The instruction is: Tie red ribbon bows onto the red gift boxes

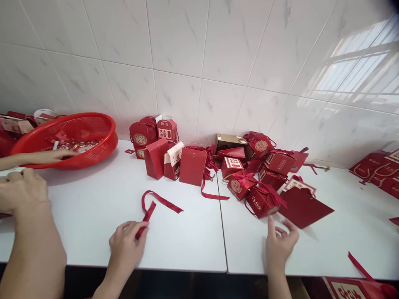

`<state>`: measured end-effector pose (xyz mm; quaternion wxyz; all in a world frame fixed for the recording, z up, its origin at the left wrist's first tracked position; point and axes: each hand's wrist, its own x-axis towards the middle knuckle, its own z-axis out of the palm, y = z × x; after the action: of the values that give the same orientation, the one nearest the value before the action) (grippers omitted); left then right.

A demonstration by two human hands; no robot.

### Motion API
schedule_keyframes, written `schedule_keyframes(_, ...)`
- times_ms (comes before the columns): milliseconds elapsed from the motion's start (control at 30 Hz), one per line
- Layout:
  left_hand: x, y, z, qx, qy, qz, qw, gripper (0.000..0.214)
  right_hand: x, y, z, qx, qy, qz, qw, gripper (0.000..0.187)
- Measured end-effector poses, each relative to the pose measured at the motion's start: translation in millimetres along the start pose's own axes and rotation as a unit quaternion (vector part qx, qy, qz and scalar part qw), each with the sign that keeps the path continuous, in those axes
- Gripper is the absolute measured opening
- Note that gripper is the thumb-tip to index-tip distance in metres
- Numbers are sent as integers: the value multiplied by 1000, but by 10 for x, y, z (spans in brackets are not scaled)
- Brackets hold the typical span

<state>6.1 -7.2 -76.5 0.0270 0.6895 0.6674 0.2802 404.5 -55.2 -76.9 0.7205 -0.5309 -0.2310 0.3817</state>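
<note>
My left hand (127, 244) rests on the white table (174, 245) near its front edge, fingers curled around one end of a red ribbon (152, 207) that loops away toward the middle. My right hand (279, 243) hovers over the table with fingers spread and nothing in it, just short of a flat red paper bag (304, 207) and a tied red gift box (263, 200). Behind them lies a heap of red gift boxes (249, 166) and standing red bags (192, 166) along the tiled wall.
A red plastic basket (93, 151) with sweets sits at the back left; another person's hand (52, 156) reaches into it, and another person's arm (26, 207) crosses the left foreground. More red bags (378, 172) lie at the far right. A seam (222, 224) splits the table.
</note>
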Motion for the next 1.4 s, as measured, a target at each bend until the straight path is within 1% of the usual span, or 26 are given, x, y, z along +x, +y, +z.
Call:
schedule_keyframes(33,-58,99,-12,-42,1,18,999,23,-165,30,91,-8,-6,-1,1000,30)
schedule_keyframes(67,-118,214,-26,-93,-9,42,995,20,-338,73,198,-32,-16,-1,999,29)
schedule_keyframes(133,-236,474,-65,-192,-53,73,977,17,-679,184,443,-75,-90,29,993,39)
schedule_keyframes(167,-291,610,-89,-231,-90,84,965,16,-835,242,571,-87,-147,54,984,44)
schedule_keyframes(200,-343,742,-115,-263,-132,103,950,16,-973,297,692,-89,-230,95,964,51)
schedule_keyframes(233,-389,863,-141,-289,-180,132,931,18,-1088,343,801,-66,-275,134,950,55)
schedule_keyframes(300,-461,1054,-190,-319,-255,188,893,21,-1239,397,963,11,-289,211,934,56)
schedule_keyframes(333,-487,1116,-207,-324,-283,210,878,23,-1272,403,1011,58,-270,239,931,52)
schedule_keyframes(400,-519,1173,-224,-323,-317,225,863,21,-1266,374,1039,145,-226,276,923,40)
schedule_keyframes(467,-525,1156,-224,-323,-337,207,860,17,-1188,314,993,210,-193,298,911,29)
schedule_keyframes(533,-508,1101,-223,-327,-350,166,862,16,-1073,250,899,245,-156,311,905,23)
schedule_keyframes(600,-472,1035,-239,-334,-351,123,866,16,-951,202,788,256,-120,305,910,22)
schedule_keyframes(700,-403,931,-292,-347,-332,74,874,14,-792,169,623,272,-67,278,919,20)
schedule_keyframes(767,-360,855,-332,-367,-321,46,872,14,-705,172,523,282,-43,262,922,18)
schedule_keyframes(833,-323,776,-362,-407,-321,25,854,14,-632,190,426,267,-37,234,934,17)
schedule_keyframes(933,-286,679,-390,-495,-315,-5,810,19,-545,225,287,231,-32,192,953,17)
schedule_keyframes(1000,-271,644,-403,-540,-304,-23,785,26,-500,240,201,238,-15,192,952,20)
schedule_keyframes(1100,-254,641,-431,-569,-293,-29,768,38,-441,248,75,262,18,201,944,23)
schedule_keyframes(1200,-234,665,-466,-586,-269,-55,762,48,-382,264,-57,243,39,172,954,21)
schedule_keyframes(1267,-215,672,-481,-588,-254,-76,764,51,-345,283,-147,213,49,150,964,21)
schedule_keyframes(1400,-169,645,-475,-556,-254,-98,786,41,-289,299,-299,182,61,125,973,22)
